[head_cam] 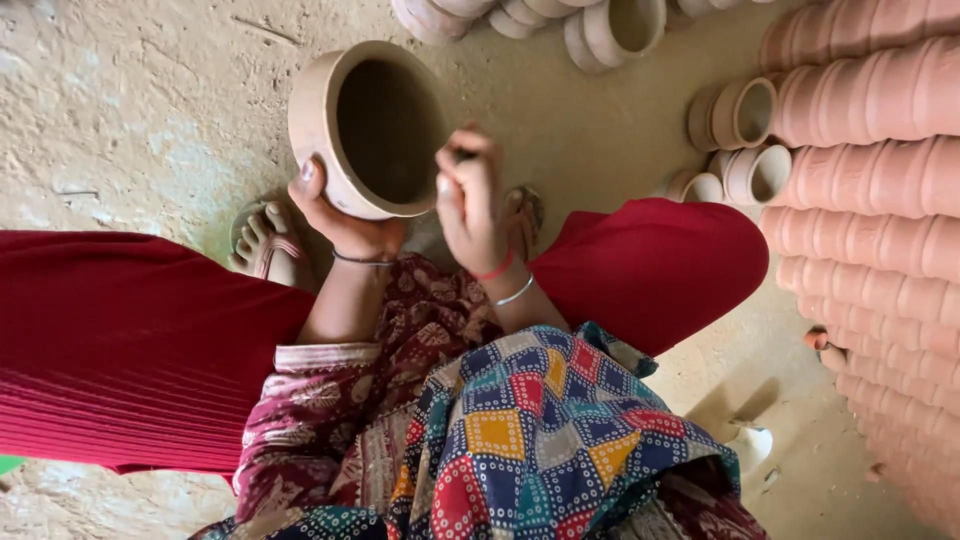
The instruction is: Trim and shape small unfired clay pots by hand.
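Closest to the camera, a patchwork cloth (530,430) of bright diamonds and wide red trousers (130,350) frame the lap of a person sitting low, and just beyond that lap both hands meet at a clay pot (350,130). The left hand (345,215) cups the pot from beneath, its fingers (308,175) wrapped round the near wall, so the pot hangs tilted above the dirt floor (130,110) with its mouth turned up toward the head. The right hand (475,195) sits at the pot's right rim, clenched round something small and dark that I cannot make out. To my eye the work goes best if the left hand keeps a steady cradle without squeezing the thin wall, while the right works the rim lightly. The pot is pale terracotta, round-bellied, with a thick smooth lip and a deep shadowed hollow. A sandalled foot (262,240) rests left of the pot. Farther off, right of the pot, stacked rows of clay cups (870,180) rise, and more cups (610,25) lie beyond it.
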